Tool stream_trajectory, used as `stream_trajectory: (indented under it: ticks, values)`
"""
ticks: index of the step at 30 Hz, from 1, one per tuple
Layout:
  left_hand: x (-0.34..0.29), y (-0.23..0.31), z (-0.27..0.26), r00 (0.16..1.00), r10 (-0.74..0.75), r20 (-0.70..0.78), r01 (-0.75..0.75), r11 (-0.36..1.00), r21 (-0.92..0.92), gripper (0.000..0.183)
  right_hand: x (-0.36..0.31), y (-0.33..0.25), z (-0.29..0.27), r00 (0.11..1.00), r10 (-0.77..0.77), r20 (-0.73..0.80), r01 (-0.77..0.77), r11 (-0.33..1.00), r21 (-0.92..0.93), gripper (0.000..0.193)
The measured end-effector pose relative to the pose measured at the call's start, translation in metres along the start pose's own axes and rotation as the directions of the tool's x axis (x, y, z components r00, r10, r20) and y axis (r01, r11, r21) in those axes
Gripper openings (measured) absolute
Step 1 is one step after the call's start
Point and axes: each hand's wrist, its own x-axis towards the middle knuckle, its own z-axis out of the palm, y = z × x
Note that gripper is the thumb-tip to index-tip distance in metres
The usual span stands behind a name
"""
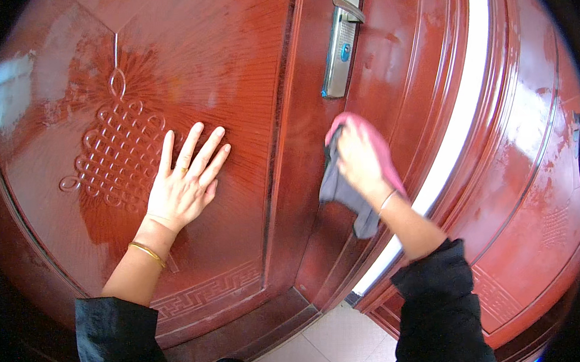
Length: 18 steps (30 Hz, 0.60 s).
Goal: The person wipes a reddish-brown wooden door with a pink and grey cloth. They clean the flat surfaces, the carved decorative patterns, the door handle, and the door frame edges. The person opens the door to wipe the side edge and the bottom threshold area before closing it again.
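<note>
Decorating the red door panel (230, 65), a carved knot (119, 151) has the left hand (180, 184) at its four o'clock, fingers splayed and empty; beyond, I see the right hand (359, 157) clutching a pink-and-gray cloth (342, 183) at six o'clock from the lock plate (336, 72).

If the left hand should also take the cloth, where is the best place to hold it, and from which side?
Probably by the loose grey part of the cloth, coming from the left. This part hangs free below and left of the right hand, which covers the upper part; the left hand, flat on the door, is on that side.
</note>
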Motion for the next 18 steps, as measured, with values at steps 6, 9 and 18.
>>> stream_trajectory:
  ticks: [6, 9, 18]
  values:
    - [0.008, 0.008, 0.001, 1.000, -0.005, -0.018, 0.005, 1.000, -0.011, 0.063, 0.095, 0.151, -0.095, 0.694, 0.167, -0.700, -0.400, 0.899, -0.181, 0.046]
    - [0.005, 0.005, -0.001, 1.000, -0.004, -0.012, 0.005, 0.999, 0.034, 0.063, 0.086, 0.099, -0.073, 0.751, 0.259, -0.608, -0.416, 0.900, -0.131, 0.046]
    - [0.006, 0.008, -0.001, 1.000, 0.029, 0.004, -0.029, 0.997, 0.075, 0.063, 0.010, -0.067, 0.057, 0.861, 0.488, -0.142, -0.446, 0.859, 0.253, 0.053]
